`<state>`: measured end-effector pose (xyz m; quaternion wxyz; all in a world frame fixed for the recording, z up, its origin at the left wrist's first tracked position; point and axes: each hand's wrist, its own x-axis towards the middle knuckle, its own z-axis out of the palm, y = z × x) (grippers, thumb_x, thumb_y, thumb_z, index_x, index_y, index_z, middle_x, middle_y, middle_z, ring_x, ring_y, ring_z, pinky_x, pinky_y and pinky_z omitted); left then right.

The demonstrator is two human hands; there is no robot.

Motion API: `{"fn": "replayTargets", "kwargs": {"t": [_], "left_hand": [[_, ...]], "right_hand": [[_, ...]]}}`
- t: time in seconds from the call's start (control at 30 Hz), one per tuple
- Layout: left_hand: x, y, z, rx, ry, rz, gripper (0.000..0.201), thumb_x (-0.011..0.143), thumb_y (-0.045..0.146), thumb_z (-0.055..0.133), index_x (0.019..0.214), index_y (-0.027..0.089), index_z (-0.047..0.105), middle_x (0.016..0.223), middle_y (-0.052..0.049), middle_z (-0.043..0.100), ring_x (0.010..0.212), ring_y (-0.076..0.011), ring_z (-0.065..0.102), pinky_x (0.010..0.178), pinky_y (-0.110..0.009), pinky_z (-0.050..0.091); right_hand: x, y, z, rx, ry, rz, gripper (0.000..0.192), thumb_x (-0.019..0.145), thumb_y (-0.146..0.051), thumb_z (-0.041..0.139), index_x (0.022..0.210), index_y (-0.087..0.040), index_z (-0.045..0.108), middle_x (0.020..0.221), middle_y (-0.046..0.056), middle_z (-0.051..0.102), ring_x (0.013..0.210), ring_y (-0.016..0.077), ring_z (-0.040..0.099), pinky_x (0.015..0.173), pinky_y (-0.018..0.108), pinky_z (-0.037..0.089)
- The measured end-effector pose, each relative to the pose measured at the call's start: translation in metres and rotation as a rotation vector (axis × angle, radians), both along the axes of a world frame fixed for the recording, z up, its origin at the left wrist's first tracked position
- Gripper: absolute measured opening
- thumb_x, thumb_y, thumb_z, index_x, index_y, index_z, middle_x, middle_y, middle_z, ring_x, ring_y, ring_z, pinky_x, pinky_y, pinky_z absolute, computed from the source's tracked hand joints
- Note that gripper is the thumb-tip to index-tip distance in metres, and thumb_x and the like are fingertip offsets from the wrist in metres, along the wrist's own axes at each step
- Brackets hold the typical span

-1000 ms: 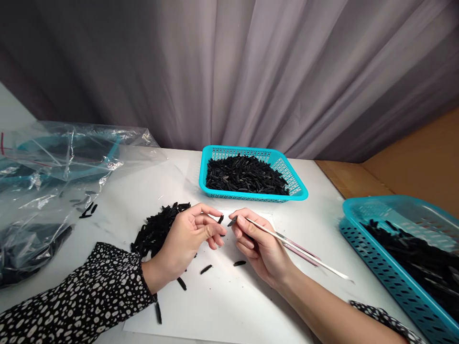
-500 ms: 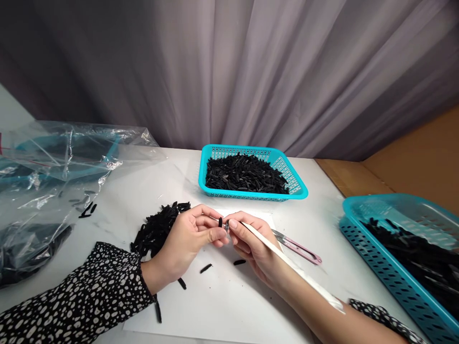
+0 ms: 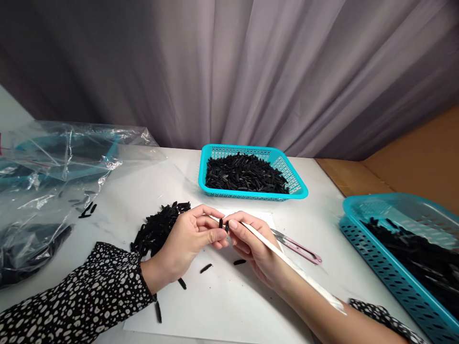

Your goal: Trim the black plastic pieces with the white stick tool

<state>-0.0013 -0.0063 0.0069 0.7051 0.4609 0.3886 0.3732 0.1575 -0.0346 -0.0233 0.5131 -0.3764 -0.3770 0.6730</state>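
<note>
My left hand (image 3: pixel 190 246) pinches a small black strip (image 3: pixel 220 223) upright between thumb and fingertips. Close against it, my right hand (image 3: pixel 255 246) is closed round a long white stick (image 3: pixel 287 260), which slopes back over the wrist and forearm. A second black strip (image 3: pixel 227 226) shows at the right fingertips, almost touching the first. Behind the left hand lies a heap of black strips (image 3: pixel 158 229), partly covered by it. Loose strips, such as one black piece (image 3: pixel 206 268), are scattered on the white sheet (image 3: pixel 215 306) below the hands.
Beyond the hands stands a turquoise basket (image 3: pixel 251 195) full of black strips. Another turquoise basket (image 3: pixel 380 267) is at the right, also holding dark pieces. A pink-handled utility knife (image 3: pixel 301 249) lies beside the right hand. Clear plastic bags (image 3: pixel 71 157) cover the left side.
Both hands stay in almost the same place. The strip at the right fingertips has turned slightly, its greyish face now looking dark.
</note>
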Motion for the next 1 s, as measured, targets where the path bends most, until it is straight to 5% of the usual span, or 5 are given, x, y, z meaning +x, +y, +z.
{"fn": "replayTargets", "kwargs": {"t": [0.27, 0.5, 0.67, 0.8, 1.0], "left_hand": [[0.001, -0.002, 0.003, -0.041, 0.056, 0.012, 0.030, 0.072, 0.020, 0.081, 0.102, 0.015, 0.076, 0.067, 0.000, 0.069, 0.059, -0.0093, 0.062, 0.061, -0.021, 0.051], [0.002, -0.002, 0.007, -0.050, 0.023, 0.047, 0.013, 0.071, 0.021, 0.080, 0.080, 0.014, 0.074, 0.068, -0.001, 0.070, 0.063, -0.0116, 0.066, 0.060, -0.021, 0.050], [0.001, -0.001, 0.003, -0.064, 0.019, 0.074, 0.014, 0.070, 0.021, 0.081, 0.078, 0.014, 0.073, 0.067, -0.001, 0.070, 0.061, -0.0117, 0.066, 0.058, -0.021, 0.050], [0.002, 0.000, 0.002, -0.018, 0.045, 0.087, 0.011, 0.072, 0.021, 0.080, 0.076, 0.014, 0.074, 0.070, -0.002, 0.072, 0.063, -0.0120, 0.066, 0.063, -0.022, 0.052], [0.002, -0.001, 0.002, 0.051, 0.069, 0.086, 0.007, 0.073, 0.019, 0.078, 0.079, 0.015, 0.076, 0.066, -0.002, 0.073, 0.063, -0.0133, 0.066, 0.065, -0.024, 0.053]], "right_hand": [[0.029, 0.049, 0.024, 0.260, -0.394, -0.350, 0.034, 0.088, -0.050, 0.060, 0.073, -0.019, 0.058, 0.053, -0.007, 0.033, 0.048, 0.0098, 0.023, 0.047, 0.026, 0.019], [0.058, 0.111, 0.034, 0.624, -1.038, -0.396, 0.033, 0.092, -0.049, 0.052, 0.098, -0.019, 0.064, 0.094, 0.009, 0.070, 0.085, 0.0254, 0.061, 0.077, 0.037, 0.043], [0.052, 0.074, 0.033, 0.713, -1.063, -0.484, 0.046, 0.101, -0.047, 0.033, 0.130, -0.023, 0.060, 0.092, 0.007, 0.067, 0.091, 0.0253, 0.061, 0.085, 0.042, 0.044], [0.033, 0.017, 0.035, 0.766, -0.898, -0.366, 0.036, 0.102, -0.032, 0.039, 0.118, -0.022, 0.069, 0.074, 0.003, 0.057, 0.069, 0.0182, 0.057, 0.064, 0.033, 0.046], [0.014, -0.023, 0.017, 0.777, -0.638, -0.338, 0.012, 0.087, -0.013, 0.064, 0.091, -0.023, 0.060, 0.089, 0.005, 0.074, 0.076, 0.0191, 0.071, 0.064, 0.031, 0.056]]}}
